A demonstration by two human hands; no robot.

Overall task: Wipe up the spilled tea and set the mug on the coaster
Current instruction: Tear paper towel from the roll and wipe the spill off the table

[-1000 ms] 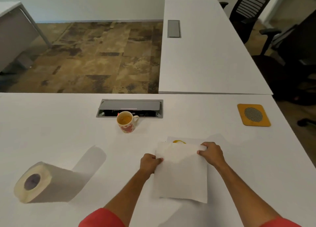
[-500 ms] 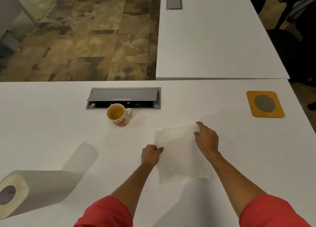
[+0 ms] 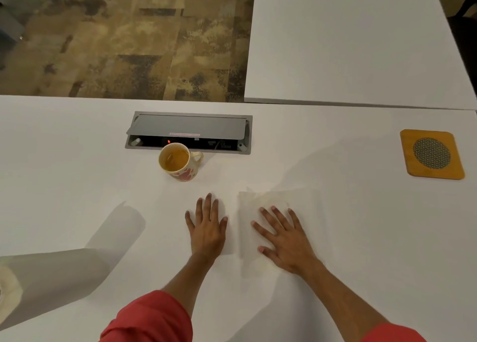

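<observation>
A white paper towel sheet (image 3: 312, 212) lies flat on the white desk (image 3: 77, 187). My right hand (image 3: 282, 238) presses on it with fingers spread and straight. My left hand (image 3: 207, 228) rests flat on the bare desk just left of the sheet. The spilled tea is hidden under the sheet. A cream mug with red spots (image 3: 179, 164), holding tea, stands upright beyond my left hand. The orange square coaster (image 3: 431, 154) with a dark mesh centre lies at the far right of the desk.
A paper towel roll (image 3: 51, 279) lies on its side at the near left edge. An open grey cable box (image 3: 189, 131) is set into the desk right behind the mug. A second white desk (image 3: 348, 45) adjoins at the back right.
My left hand let go of the sheet's edge and now lies flat beside it. My right hand went from gripping the sheet's top to pressing flat on it. The camera tilted further down.
</observation>
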